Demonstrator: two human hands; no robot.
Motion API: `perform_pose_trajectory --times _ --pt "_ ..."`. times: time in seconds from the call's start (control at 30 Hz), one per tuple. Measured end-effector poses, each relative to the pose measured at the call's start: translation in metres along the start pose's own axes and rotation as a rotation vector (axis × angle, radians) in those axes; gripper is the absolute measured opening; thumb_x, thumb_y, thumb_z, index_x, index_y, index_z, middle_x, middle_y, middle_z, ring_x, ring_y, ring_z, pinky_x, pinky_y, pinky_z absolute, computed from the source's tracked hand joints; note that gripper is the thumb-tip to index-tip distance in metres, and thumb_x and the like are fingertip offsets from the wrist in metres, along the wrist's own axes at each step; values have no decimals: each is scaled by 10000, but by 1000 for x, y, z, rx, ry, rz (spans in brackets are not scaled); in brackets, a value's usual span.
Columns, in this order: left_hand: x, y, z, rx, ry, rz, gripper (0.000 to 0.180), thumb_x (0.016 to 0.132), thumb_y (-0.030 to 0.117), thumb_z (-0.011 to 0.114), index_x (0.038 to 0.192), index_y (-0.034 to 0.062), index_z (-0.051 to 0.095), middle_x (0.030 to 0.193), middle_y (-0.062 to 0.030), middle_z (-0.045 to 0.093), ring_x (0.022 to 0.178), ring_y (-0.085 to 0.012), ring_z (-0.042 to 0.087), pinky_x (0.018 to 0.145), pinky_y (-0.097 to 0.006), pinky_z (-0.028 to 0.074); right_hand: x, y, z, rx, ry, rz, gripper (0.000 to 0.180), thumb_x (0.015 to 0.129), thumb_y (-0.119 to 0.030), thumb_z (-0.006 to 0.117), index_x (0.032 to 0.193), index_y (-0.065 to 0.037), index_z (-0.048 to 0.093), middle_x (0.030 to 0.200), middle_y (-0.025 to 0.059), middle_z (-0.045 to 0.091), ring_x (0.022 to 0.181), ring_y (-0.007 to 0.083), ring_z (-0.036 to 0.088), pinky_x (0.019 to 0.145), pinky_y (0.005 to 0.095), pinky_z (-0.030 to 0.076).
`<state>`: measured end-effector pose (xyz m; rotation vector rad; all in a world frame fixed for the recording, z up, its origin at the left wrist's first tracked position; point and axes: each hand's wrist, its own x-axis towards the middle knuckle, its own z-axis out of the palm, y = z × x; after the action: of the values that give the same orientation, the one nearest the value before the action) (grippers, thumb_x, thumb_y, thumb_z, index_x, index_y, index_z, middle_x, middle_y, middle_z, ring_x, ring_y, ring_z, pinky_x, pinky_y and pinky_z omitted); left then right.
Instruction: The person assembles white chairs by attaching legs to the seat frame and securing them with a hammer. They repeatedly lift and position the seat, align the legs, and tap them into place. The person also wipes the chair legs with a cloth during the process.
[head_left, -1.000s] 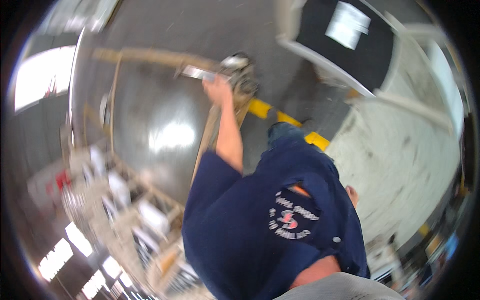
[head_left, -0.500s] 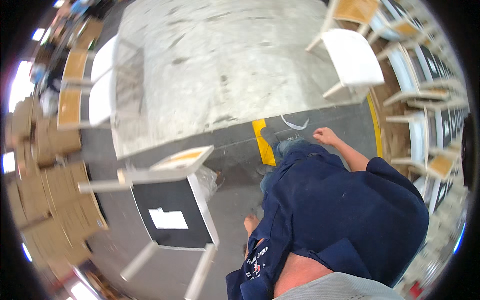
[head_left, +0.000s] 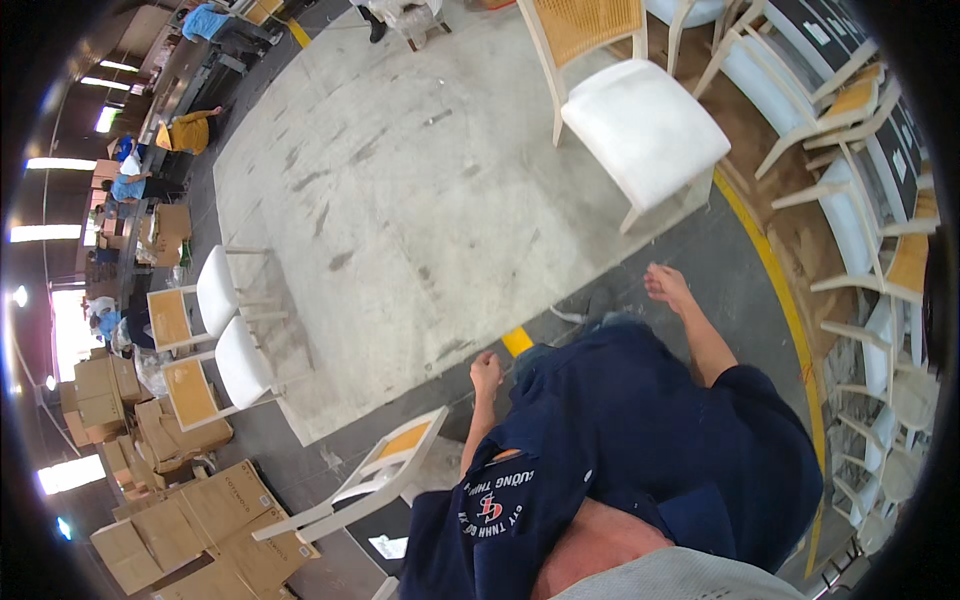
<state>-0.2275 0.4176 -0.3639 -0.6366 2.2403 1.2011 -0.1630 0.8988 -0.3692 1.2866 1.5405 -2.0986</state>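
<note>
My left hand (head_left: 486,373) hangs beside my body with its fingers curled in and nothing visible in them. On the right, my right hand (head_left: 668,286) is held out over the dark floor, loosely bent, fingers a little apart and empty. Left of me lies a tipped chair (head_left: 405,445) with a pale frame and woven back; a white paper is fixed on its black underside, and my sleeve hides part of it. Ahead to the right, an upright chair (head_left: 648,125) with a white seat and woven back stands apart from my right hand.
A pale floor sheet (head_left: 400,220) spreads ahead. Two white-seated chairs (head_left: 240,360) stand at its left edge. Cardboard boxes (head_left: 220,520) are heaped at the left. Rows of chairs (head_left: 850,230) line the right, past a yellow floor line (head_left: 770,255). People (head_left: 190,132) are at the far left.
My view has swung, showing more of the far left. My left hand has come forward from low beside the tipped chair. The upright chair now appears nearer. My right hand stays empty.
</note>
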Motion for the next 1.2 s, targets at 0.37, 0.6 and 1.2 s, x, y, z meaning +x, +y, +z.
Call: perform_pose_trajectory --times 0.37,0.6,1.2 --pt "138 219 125 73 -254 20 320 856 212 544 1059 6 681 741 -86 669 574 -144 619 479 -295 505 220 -359 23 168 -165 -288 761 912 -684 411 1355 -68 459 1219 78 572 1150 200 517 997 455 374" --pt "155 265 140 -229 -50 -285 319 879 222 545 1102 20 650 808 -83 670 624 -152 629 488 -297 506 381 -453 20 420 -167 -121 1070 781 -809 466 1489 -49 211 1425 121 402 1323 264 383 1092 555 271" --pt "-240 154 494 243 168 -433 257 808 271 541 701 51 622 706 -144 648 636 -290 655 536 -453 503 545 -477 -10 726 -645 -122 817 840 -581 609 1465 -146 313 1500 76 346 1372 269 326 1081 662 261"
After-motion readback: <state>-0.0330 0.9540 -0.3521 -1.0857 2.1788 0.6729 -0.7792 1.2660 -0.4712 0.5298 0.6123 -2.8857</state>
